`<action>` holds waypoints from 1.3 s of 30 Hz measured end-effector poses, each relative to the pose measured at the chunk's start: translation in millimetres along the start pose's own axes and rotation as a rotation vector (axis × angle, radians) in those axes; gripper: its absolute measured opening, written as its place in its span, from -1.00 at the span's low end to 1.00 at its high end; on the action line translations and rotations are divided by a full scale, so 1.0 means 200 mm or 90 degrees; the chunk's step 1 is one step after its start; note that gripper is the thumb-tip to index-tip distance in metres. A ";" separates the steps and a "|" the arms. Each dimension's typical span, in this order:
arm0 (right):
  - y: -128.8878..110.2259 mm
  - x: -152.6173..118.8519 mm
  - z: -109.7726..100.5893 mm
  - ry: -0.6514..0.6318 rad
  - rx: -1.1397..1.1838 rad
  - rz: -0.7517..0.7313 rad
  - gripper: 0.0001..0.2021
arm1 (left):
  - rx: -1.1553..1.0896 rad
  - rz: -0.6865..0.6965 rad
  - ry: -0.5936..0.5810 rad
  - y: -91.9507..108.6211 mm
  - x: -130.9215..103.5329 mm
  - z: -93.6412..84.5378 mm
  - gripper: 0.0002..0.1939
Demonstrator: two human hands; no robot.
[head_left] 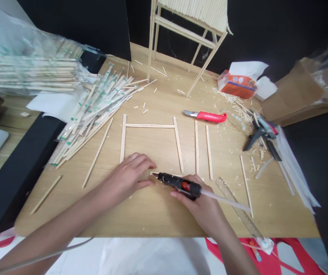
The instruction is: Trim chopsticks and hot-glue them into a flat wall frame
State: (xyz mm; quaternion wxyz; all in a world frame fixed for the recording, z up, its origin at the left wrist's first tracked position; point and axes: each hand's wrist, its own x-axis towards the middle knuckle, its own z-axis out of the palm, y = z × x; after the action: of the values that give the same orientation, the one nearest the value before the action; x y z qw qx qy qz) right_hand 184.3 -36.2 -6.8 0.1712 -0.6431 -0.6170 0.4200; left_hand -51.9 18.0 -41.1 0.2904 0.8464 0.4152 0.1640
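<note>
From where I stand, the person's right hand (202,204) grips a black hot glue gun (178,184), a translucent glue stick (227,199) poking from its back. The nozzle sits between the parted thumb and fingers of the left hand (132,172). Just beyond, two upright sticks joined by a crossbar (150,125) lie flat on the wooden table (152,221). A red-handled utility knife (206,116) lies farther back, wrapped chopsticks (92,110) heap up to the left, and a clear ruler (242,215) slants over the near edge.
</note>
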 end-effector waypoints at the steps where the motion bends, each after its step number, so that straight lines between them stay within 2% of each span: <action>1: 0.00 0.00 0.01 0.000 -0.002 -0.001 -0.81 | -0.004 -0.001 0.003 0.00 0.00 0.00 -0.73; 9: -0.02 0.00 0.02 0.005 0.002 0.012 -0.81 | -0.010 -0.019 0.005 0.00 -0.01 0.01 -0.72; 17: 0.01 -0.05 -0.02 0.055 0.013 0.050 -0.78 | -0.020 -0.022 0.025 0.00 -0.01 0.02 -0.74; 26: -0.02 -0.04 0.07 0.051 0.015 0.060 -0.77 | -0.011 -0.032 0.012 0.00 -0.01 0.03 -0.72; 39: -0.05 -0.06 0.12 0.062 0.003 0.100 -0.72 | -0.013 -0.038 0.004 0.01 -0.01 0.03 -0.75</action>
State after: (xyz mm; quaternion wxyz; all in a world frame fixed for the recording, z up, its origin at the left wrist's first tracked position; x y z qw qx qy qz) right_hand 161.9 -53.4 -10.1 0.1688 -0.7088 -0.5547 0.4017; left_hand -49.0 14.6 -44.1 0.3024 0.8300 0.4398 0.1621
